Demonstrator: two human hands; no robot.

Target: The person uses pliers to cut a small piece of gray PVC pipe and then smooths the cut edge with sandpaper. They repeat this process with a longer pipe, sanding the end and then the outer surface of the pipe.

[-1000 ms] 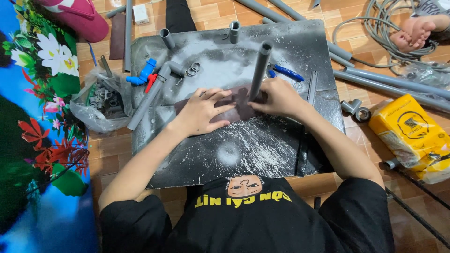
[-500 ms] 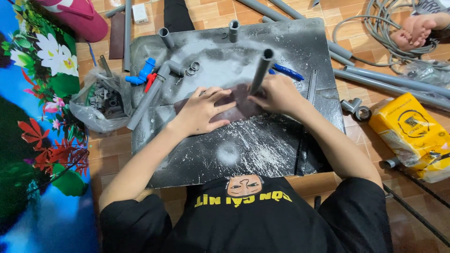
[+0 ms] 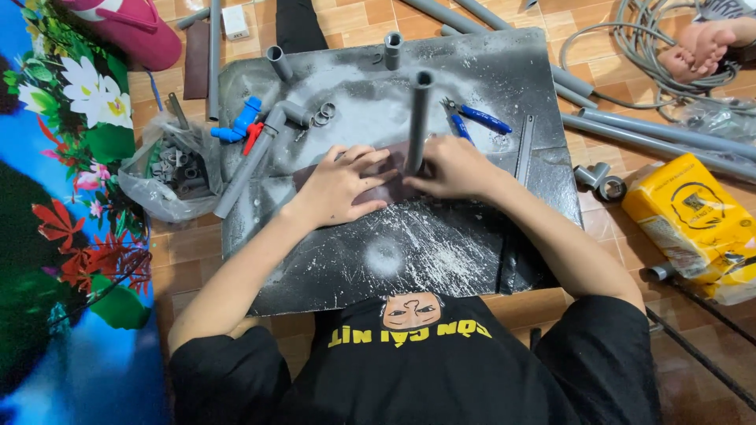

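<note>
A person seen from above sits on a tiled floor at a dark, paint-dusted board (image 3: 441, 252) that serves as the working surface. The left hand (image 3: 342, 185) lies flat, fingers (image 3: 370, 161) spread wide and pressed down on a brownish sheet of sandpaper (image 3: 386, 189), gripping nothing. The right hand (image 3: 457, 167) is curled closed around the bottom of a grey pipe (image 3: 419, 118) that stands upright on the sheet, just between the two hands; its open top end points up toward the camera. Just beyond the right fingers lie blue-handled pliers (image 3: 472, 118), and to the right of that hand a thin metal ruler (image 3: 525, 149) rests on the board. Beyond the left fingers lies a long grey pipe with an elbow joint (image 3: 260, 153), a few small grey rings (image 3: 323, 116), and a blue valve with a red handle (image 3: 240, 126). Two short grey pipe stubs (image 3: 392, 49) stand further off, near the far edge of the board. To the left of the left hand, off the board, sits a clear plastic bag of grey fittings (image 3: 177, 173), beside a blue cloth with a flower print (image 3: 71, 157). Well to the right of the right hand lie a yellow package (image 3: 693, 220), long grey pipes (image 3: 661, 134) and a coil of grey hose (image 3: 638, 47), where another person's bare foot (image 3: 697, 47) rests.
</note>
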